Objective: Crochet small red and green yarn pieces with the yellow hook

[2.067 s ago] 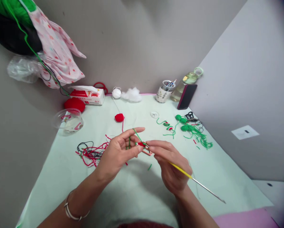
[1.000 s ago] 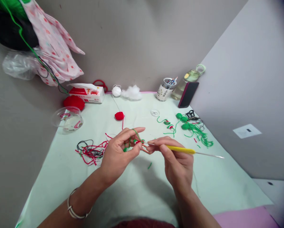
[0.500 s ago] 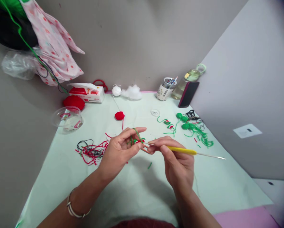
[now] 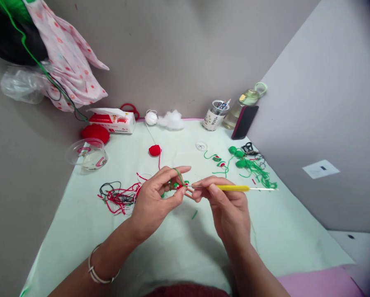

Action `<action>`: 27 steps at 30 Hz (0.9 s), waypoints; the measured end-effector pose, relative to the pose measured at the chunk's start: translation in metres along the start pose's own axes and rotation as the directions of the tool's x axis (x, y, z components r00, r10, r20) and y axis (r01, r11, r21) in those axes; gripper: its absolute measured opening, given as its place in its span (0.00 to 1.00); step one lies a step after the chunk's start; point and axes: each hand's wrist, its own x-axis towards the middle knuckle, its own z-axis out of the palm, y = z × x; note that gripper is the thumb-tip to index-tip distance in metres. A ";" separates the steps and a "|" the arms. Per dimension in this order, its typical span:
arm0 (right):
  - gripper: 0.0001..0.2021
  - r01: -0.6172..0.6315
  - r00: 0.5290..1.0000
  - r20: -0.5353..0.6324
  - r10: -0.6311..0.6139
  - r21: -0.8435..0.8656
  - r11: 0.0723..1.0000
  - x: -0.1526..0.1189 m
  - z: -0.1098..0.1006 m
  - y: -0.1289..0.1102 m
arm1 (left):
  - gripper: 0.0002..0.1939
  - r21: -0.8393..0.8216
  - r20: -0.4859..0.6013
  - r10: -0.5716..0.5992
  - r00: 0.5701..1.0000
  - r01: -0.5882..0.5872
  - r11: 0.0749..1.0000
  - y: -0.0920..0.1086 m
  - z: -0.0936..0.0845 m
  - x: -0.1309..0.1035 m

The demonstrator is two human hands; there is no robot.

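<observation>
Between the thumb and fingers of my left hand [image 4: 155, 200] is a small red and green crochet piece [image 4: 181, 185], partly covered by the fingers. Green yarn [image 4: 179, 175] loops over the raised left index finger and runs down to the piece. My right hand [image 4: 229, 206] grips a crochet hook [image 4: 234, 188] with a yellow handle, held almost level. Its thin metal tip meets the piece at the left fingertips; whether it passes through a stitch is too small to tell. The hook's other metal end points right.
Loose red and black yarn scraps [image 4: 119, 199] lie left of my hands. A red yarn ball [image 4: 154, 150] sits beyond them, and green yarn pieces [image 4: 255, 167] lie at right. Along the back stand a tissue box [image 4: 123, 123], a pen cup [image 4: 214, 117] and a phone [image 4: 245, 122].
The hook's right end has swung upward, so the handle lies more level. My right hand has turned slightly with it. The left hand has hardly moved.
</observation>
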 end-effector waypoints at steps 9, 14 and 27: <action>0.09 -0.227 0.974 0.035 0.225 0.089 0.970 0.008 -0.005 -0.005 | 0.18 -0.074 0.090 -0.071 0.993 0.078 0.994 0.004 -0.006 0.002; 0.08 -0.165 0.986 0.056 0.159 0.124 0.979 0.004 -0.001 -0.005 | 0.18 -0.151 0.126 -0.142 0.982 0.161 0.975 0.003 -0.005 0.003; 0.09 0.131 0.991 0.034 -0.130 -0.018 0.991 -0.005 -0.003 0.001 | 0.18 -0.344 0.132 -0.140 0.981 0.178 0.922 -0.003 -0.003 0.004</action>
